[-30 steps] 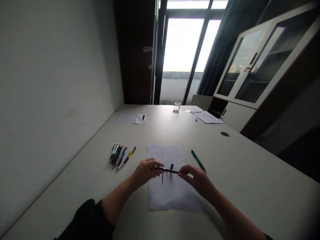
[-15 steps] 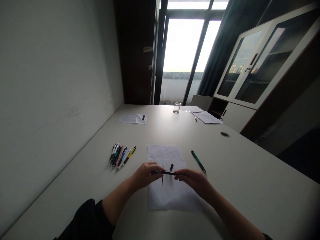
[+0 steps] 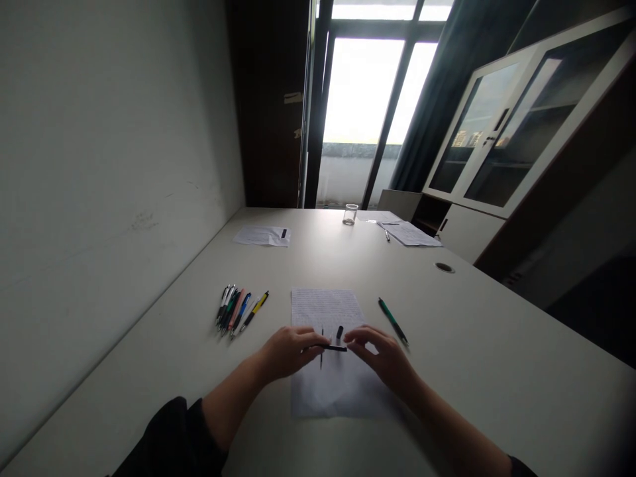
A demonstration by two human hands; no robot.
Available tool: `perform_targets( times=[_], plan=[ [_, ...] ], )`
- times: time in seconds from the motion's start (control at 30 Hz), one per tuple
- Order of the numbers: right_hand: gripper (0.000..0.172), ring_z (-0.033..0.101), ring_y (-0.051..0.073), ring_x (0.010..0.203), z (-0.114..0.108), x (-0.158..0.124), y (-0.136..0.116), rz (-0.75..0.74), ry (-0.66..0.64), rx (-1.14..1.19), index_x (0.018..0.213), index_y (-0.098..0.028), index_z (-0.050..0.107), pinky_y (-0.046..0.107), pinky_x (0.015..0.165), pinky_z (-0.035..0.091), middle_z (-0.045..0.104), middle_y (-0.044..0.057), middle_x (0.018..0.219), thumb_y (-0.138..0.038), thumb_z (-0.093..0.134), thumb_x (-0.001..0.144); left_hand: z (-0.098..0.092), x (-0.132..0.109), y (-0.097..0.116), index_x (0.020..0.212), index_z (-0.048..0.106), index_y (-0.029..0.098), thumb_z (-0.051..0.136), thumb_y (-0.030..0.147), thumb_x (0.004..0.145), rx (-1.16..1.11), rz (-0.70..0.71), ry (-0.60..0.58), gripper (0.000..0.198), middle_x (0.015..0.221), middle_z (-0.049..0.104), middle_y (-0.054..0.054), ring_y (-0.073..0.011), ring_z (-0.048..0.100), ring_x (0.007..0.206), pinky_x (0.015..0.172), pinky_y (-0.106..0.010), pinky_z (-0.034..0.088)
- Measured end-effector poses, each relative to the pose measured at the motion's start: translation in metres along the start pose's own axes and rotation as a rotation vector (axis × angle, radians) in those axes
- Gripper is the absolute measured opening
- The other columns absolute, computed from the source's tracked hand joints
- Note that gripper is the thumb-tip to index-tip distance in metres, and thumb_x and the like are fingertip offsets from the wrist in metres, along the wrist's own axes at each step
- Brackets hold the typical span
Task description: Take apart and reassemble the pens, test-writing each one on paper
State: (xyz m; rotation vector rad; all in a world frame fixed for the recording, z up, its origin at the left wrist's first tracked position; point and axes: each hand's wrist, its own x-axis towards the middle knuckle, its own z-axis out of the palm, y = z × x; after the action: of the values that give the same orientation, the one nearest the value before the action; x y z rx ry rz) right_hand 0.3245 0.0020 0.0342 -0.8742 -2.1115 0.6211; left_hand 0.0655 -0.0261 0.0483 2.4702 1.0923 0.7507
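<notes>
My left hand [image 3: 291, 351] pinches a black pen barrel [image 3: 338, 348] that lies level above a sheet of written paper [image 3: 322, 397]. Just off the barrel's free end is my right hand [image 3: 380, 351], its thumb and forefinger drawn together in a pinch. Whatever sits between those fingertips is too small to make out. On the paper, a thin pen refill [image 3: 322, 361] lies lengthwise, partly covered by my left fingers. A short black pen part [image 3: 340, 332] rests beyond the barrel. To the right of the paper lies a green pen [image 3: 394, 322].
A bunch of several pens [image 3: 238, 311] lies on the white table [image 3: 199, 397] at left, near the wall. Farther back are a paper sheet [image 3: 261, 236], a glass cup [image 3: 350, 214], a stack of papers [image 3: 410, 233] with a pen [image 3: 387, 235], and a round cable hole [image 3: 444, 267].
My right hand has come off the barrel's right end and lifted slightly, its fingers more curled. The left hand still holds the barrel, whose end now shows.
</notes>
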Motion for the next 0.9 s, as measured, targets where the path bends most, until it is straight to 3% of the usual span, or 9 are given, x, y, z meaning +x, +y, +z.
perform_targets(
  times=[0.13,0.27,0.43,0.9],
  plan=[
    [0.024,0.064,0.017,0.08,0.001,0.001,0.011,-0.032,0.079,-0.131,0.114,-0.024,0.066,0.031,0.068,0.059,0.061,0.01,0.111,-0.031,0.052,0.096,0.005,0.0,-0.004,0.11,0.066,0.021,0.053,0.022,0.093,0.024,0.027,0.036,0.021,0.096,0.07,-0.004,-0.0141,0.062,0.074,0.067,-0.023,0.048],
    [0.031,0.064,0.021,0.094,0.006,0.0,0.023,-0.031,0.017,-0.271,0.125,-0.029,0.06,0.036,0.075,0.061,0.055,0.011,0.124,-0.029,0.052,0.096,0.007,-0.001,-0.006,0.104,0.063,0.019,0.056,0.018,0.09,0.034,0.054,0.04,0.016,0.092,0.069,-0.003,-0.0126,0.061,0.071,0.064,-0.022,0.048],
    [0.03,0.059,0.026,0.111,0.009,0.0,0.028,-0.048,-0.057,-0.324,0.125,-0.03,0.059,0.04,0.083,0.058,0.055,0.01,0.126,-0.026,0.052,0.095,0.005,-0.002,-0.004,0.101,0.062,0.018,0.056,0.015,0.087,0.035,0.066,0.011,0.016,0.089,0.067,-0.002,-0.0113,0.061,0.069,0.063,-0.021,0.049],
    [0.014,0.062,0.017,0.078,0.007,0.0,0.028,0.011,-0.048,-0.242,0.104,-0.022,0.062,0.032,0.068,0.056,0.059,0.008,0.105,-0.028,0.054,0.095,0.004,-0.002,-0.004,0.101,0.063,0.018,0.056,0.015,0.086,0.043,0.053,-0.022,0.016,0.088,0.067,-0.002,-0.0116,0.062,0.069,0.063,-0.021,0.049]
  ],
)
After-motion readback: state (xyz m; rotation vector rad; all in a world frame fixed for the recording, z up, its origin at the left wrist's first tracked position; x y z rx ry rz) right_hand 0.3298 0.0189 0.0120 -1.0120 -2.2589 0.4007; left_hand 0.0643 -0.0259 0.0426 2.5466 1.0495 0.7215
